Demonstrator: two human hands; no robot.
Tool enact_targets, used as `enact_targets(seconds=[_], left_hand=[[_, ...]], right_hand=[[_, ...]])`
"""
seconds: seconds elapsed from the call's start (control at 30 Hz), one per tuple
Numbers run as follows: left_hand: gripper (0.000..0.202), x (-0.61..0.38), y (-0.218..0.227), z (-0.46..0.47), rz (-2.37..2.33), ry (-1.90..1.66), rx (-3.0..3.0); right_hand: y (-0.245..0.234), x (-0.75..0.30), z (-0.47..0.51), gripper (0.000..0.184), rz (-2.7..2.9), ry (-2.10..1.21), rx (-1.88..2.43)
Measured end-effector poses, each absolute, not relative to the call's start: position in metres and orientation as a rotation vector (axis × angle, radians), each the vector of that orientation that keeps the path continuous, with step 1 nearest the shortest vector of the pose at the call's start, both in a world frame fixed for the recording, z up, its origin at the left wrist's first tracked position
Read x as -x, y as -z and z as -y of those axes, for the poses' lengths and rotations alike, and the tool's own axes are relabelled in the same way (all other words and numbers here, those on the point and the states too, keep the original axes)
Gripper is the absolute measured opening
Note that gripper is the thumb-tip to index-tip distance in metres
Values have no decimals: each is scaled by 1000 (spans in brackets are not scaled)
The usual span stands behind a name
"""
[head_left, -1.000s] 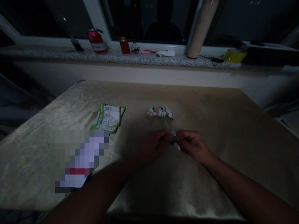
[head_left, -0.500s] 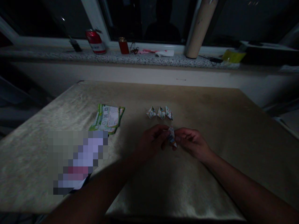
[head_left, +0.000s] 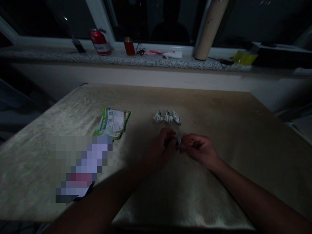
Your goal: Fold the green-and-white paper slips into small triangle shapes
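My left hand (head_left: 162,148) and my right hand (head_left: 198,149) meet over the middle of the beige table (head_left: 219,130). Both pinch a small folded paper piece (head_left: 179,139) between their fingertips. Just beyond the hands, three small folded paper shapes (head_left: 167,117) lie in a row on the table. A green and white printed paper sheet (head_left: 112,122) lies flat to the left of them.
A blurred-out object (head_left: 81,165) lies at the near left of the table. On the stone window sill (head_left: 136,60) stand a red can (head_left: 99,42), a red lighter (head_left: 128,46), a tall cardboard tube (head_left: 209,31) and a yellow item (head_left: 245,58). The room is dim.
The hands have turned the small paper piece and drawn closer together; it now shows less between the fingers. The row of folded shapes and the green sheet stay put.
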State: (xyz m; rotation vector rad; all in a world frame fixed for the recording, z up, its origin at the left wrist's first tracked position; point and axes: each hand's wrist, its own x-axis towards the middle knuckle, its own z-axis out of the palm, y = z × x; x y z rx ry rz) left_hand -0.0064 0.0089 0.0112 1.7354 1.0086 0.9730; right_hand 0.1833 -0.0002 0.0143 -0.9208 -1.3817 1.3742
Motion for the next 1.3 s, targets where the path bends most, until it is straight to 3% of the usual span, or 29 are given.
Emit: enact_targets(seconds=[0.17,0.47,0.77,1.13,1.3], left_hand=[[14,5,-15,-7,-1027,-899,-1855],[29,6,-22,-5,-994,-793,-1927],[26,7,-25,-4,-951,-730,-1980],[23,6,-20,-5,-1028,-643,-2056],[19,6,-18,-5,-1015,-656,-2104]], right_hand=[[-17,-187,-2,28,1417,-1383,926],[-14,-188,-4,32,1368,-1435,961],[-13,-190,-3,38,1512,-1339,1029],[-16,-189,0,15,1612,-1107,1046],[-15,-189,-1,12,1651,-1045,1054]])
